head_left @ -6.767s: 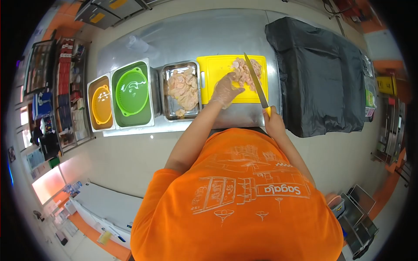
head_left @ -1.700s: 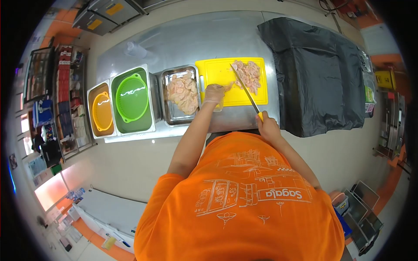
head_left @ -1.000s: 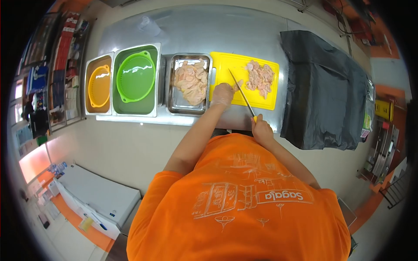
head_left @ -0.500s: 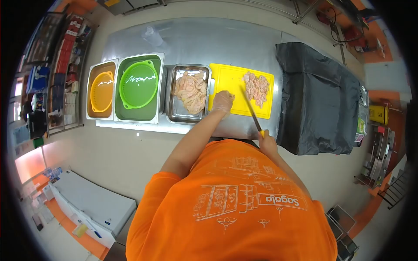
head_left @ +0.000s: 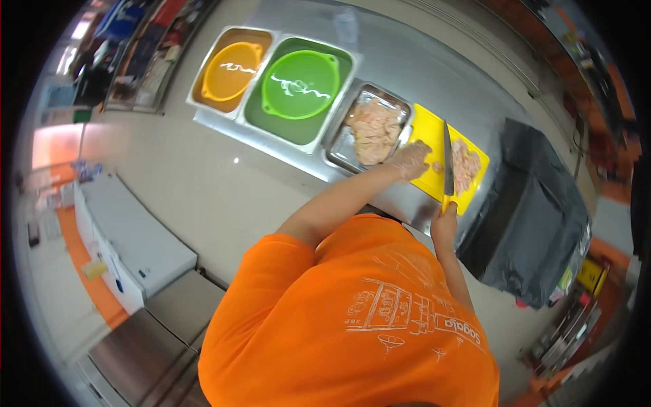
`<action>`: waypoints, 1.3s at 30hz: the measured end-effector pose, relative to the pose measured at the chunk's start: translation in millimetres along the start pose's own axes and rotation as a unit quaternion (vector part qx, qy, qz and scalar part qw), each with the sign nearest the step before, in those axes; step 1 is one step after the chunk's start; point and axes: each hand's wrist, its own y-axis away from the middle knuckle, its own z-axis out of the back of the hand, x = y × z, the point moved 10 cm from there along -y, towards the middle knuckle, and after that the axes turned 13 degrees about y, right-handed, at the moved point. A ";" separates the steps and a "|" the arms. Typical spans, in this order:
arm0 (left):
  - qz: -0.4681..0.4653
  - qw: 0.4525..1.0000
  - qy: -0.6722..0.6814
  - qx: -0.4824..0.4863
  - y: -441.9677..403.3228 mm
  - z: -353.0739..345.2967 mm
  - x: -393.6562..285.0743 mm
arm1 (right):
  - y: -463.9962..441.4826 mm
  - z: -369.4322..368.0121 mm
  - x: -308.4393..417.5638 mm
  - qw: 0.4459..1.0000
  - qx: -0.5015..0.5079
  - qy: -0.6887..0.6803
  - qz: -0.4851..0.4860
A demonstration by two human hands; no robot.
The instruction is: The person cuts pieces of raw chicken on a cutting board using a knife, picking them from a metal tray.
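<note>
**Knife and raw meat at the yellow board**

The right hand is closed around the knife's handle at the near edge of the board, so the blade points away from the body. The left hand, in a thin clear glove, hovers over or rests on the board's left part with fingers bent; at this size, I cannot tell whether it pinches anything. One small loose piece lies between that hand and the blade.

The cut heap sits right of the knife, probably to leave working room, while the larger meat is in the metal tray just beside the board, within the left hand's easy reach.

Counted on the tabletop: one knife, one board, one heap, one loose piece, one tray with one mound, and two baskets, green and orange.
</note>
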 end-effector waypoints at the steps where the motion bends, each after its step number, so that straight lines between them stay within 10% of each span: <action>1: 0.005 1.000 -0.004 0.001 8.9 4.2 4.2 | -2.8 -5.7 3.6 1.000 0.006 -0.003 0.013; 12: -0.020 0.994 0.089 -0.064 141.8 37.5 35.5 | -3.3 -28.0 18.7 0.997 0.051 0.028 0.053; 17: 0.170 0.862 0.462 -0.117 282.6 57.4 141.0 | -6.0 -27.2 21.1 0.994 0.066 0.055 0.066; 19: 0.312 0.945 0.092 -0.035 379.5 33.6 236.1 | -6.2 -27.2 18.9 0.992 0.071 0.068 0.073; 23: 0.584 0.800 -0.049 0.127 513.5 42.3 286.4 | -10.5 -23.3 24.3 0.989 0.077 0.086 0.088; 30: 0.252 0.958 0.104 -0.093 312.8 81.8 177.4 | -17.5 -20.1 23.9 0.986 0.084 0.109 0.099; 39: 0.097 0.974 0.206 0.001 213.9 77.8 70.4 | -24.0 125.0 145.6 0.969 0.026 -0.103 0.221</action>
